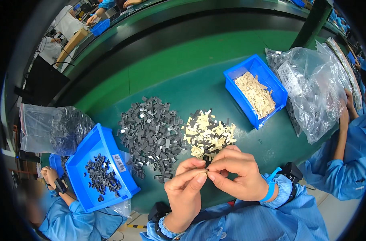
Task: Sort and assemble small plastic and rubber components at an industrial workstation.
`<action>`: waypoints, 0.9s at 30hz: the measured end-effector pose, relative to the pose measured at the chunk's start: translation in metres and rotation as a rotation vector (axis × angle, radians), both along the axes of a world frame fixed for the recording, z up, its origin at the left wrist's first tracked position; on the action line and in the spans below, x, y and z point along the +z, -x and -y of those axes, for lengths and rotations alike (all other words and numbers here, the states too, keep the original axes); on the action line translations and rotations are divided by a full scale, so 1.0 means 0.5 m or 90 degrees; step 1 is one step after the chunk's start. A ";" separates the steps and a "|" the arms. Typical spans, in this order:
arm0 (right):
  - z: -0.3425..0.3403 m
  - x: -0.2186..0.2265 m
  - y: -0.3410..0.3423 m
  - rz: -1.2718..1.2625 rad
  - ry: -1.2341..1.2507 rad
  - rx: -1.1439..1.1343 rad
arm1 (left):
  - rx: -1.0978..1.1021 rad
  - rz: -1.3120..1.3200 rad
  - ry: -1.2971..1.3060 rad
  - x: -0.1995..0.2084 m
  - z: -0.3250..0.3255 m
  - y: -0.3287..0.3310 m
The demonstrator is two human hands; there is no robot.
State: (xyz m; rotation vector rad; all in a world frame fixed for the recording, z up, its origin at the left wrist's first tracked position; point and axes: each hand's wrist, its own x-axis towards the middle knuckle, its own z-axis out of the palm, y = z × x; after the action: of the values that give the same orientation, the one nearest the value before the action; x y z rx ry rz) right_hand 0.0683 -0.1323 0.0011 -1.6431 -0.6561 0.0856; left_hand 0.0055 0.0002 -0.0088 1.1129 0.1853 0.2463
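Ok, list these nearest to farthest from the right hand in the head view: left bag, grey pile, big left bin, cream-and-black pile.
From the right hand:
1. Cream-and-black pile: just beyond the fingertips.
2. Grey pile: left of that pile.
3. Big left bin: left of the grey pieces.
4. Left bag: far left, beyond the bin.

Loose parts (pixel 150 134) lie on the table (pixel 271 140); bin (pixel 126 181) left, bag (pixel 315 94) right.

Open worktop (pixel 267 148) lies between the hands (pixel 240 172) and the far blue bin (pixel 239 101), bounded rightward by a clear bag (pixel 313 90); the cream-and-black pile (pixel 209 134) blocks just ahead, the dark grey pile (pixel 150 136) leftward.
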 end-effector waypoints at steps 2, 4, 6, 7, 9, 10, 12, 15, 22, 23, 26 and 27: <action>0.000 -0.002 -0.001 -0.017 -0.006 0.003 | -0.039 -0.040 0.156 0.005 0.000 -0.001; 0.004 0.001 -0.004 -0.030 -0.009 0.000 | -0.049 -0.047 0.179 0.008 0.003 -0.004; 0.012 0.012 -0.008 0.014 0.006 -0.017 | -0.065 -0.050 0.206 0.014 0.005 -0.007; 0.016 0.019 -0.019 0.019 0.010 -0.016 | -0.024 -0.035 0.194 0.017 -0.001 -0.002; 0.045 0.047 -0.061 0.190 0.089 -0.103 | 0.055 0.002 0.150 0.023 -0.010 0.004; 0.060 0.064 -0.081 0.255 0.150 -0.170 | 0.082 0.023 0.061 0.026 -0.019 0.008; 0.099 0.094 -0.125 0.374 0.283 -0.263 | 0.104 0.052 -0.019 0.028 -0.031 0.013; 0.145 0.097 -0.175 0.458 0.441 -0.303 | 0.167 0.095 -0.218 0.024 -0.046 0.021; 0.168 0.054 -0.214 0.439 0.539 -0.323 | 0.249 0.168 -0.699 0.036 -0.059 0.044; 0.161 0.064 -0.210 0.475 0.510 -0.364 | 0.239 0.234 -0.811 0.037 -0.066 0.041; 0.150 0.070 -0.204 0.515 0.491 -0.389 | 0.230 0.303 -0.939 0.046 -0.070 0.038; 0.148 0.069 -0.202 0.531 0.514 -0.384 | 0.220 0.304 -0.970 0.048 -0.071 0.040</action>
State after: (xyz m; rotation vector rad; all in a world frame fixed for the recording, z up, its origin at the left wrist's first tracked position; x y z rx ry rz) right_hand 0.1694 -0.2064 0.0356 -2.6202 -0.7479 -0.9246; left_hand -0.0146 0.0357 0.0151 2.4696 -0.3226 1.0534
